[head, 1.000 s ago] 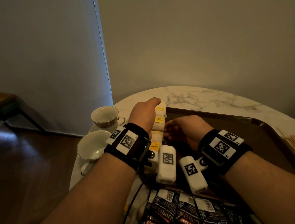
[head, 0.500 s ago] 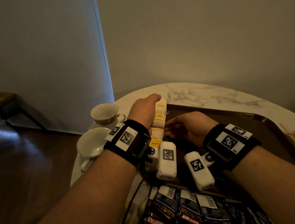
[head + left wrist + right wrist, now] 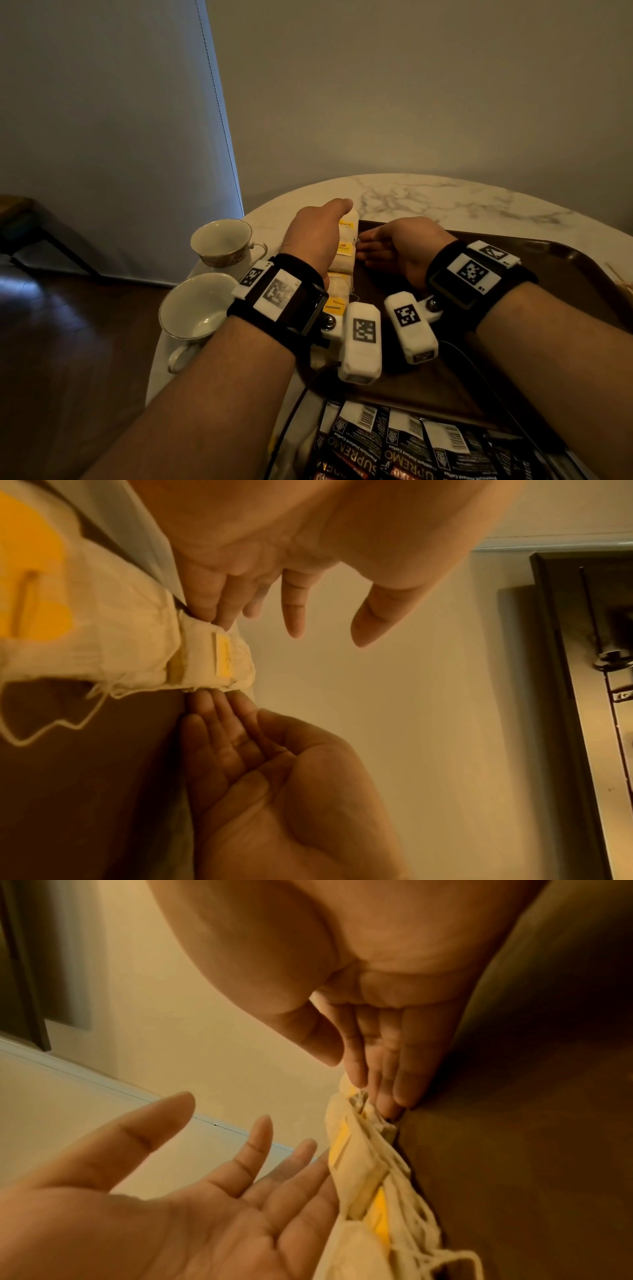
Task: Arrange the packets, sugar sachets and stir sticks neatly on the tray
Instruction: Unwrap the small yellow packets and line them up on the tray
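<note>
The left hand [image 3: 320, 236] stands edge-on along the outer side of a row of tea bags [image 3: 342, 270], fingers straight and slightly spread; its fingertips [image 3: 219, 610] touch the far bag and nothing is gripped. The right hand [image 3: 399, 248] faces it from inside the tray, palm turned toward the row, fingers straight and together, their tips [image 3: 394, 1096] against the bags' inner edge. Both hands are flat and unclenched, and the row lies squeezed between them.

The row runs along the left rim of the dark brown tray [image 3: 513, 246], pale bags with yellow tags lying end to end. Loose strings [image 3: 51, 723] trail from them onto the tray floor. The bags look roughly lined up but rumpled; I judge this step to be a squaring-up, nearly finished.

At the tray's near edge lies a fanned batch of black coffee packets [image 3: 394, 442], overlapping; whether they sit fully on the tray cannot be told. At the far right edge a few thin pale sticks [image 3: 620, 277] show, seemingly off the tray. No sugar sachets can be made out. In my judgement the task stands at an early-to-middle stage: tea bags placed, packets partly ordered, sticks and sachets outstanding.

Two cups [image 3: 202, 308] stand on the marble table [image 3: 445, 202], left of the tray.
</note>
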A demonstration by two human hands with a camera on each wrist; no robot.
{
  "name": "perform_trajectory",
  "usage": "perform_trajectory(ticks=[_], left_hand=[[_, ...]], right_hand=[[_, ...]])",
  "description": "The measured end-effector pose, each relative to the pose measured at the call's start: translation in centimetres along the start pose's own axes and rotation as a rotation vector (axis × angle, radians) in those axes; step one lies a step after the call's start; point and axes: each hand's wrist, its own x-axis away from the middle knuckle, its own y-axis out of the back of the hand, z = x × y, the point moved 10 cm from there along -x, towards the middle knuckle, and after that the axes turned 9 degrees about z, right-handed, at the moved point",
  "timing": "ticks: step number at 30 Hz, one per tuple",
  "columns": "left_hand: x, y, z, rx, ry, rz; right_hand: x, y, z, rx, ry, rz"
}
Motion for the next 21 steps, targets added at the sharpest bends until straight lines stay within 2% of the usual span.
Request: perform_trajectory(ticks=[6, 11, 16, 21], left_hand=[[-0.1, 0.1, 0.1, 0.005, 0.002, -0.010], [0.8, 0.0, -0.9, -0.006, -0.053, -0.011], [3.6, 0.1, -3.9, -0.047, -0.191, -0.016], [9.0, 1.9, -6.9, -0.017, -0.333, 0.011]], right_hand=[[-1.6, 0.9, 0.7, -0.125, 0.031, -0.060], [0.0, 1.5, 1.6, -0.086, 0.050, -0.047], [4.7, 1.8, 4.9, 0.139, 0.155, -0.022], [11.3, -3.0, 5.7, 0.628, 0.221, 0.158]])
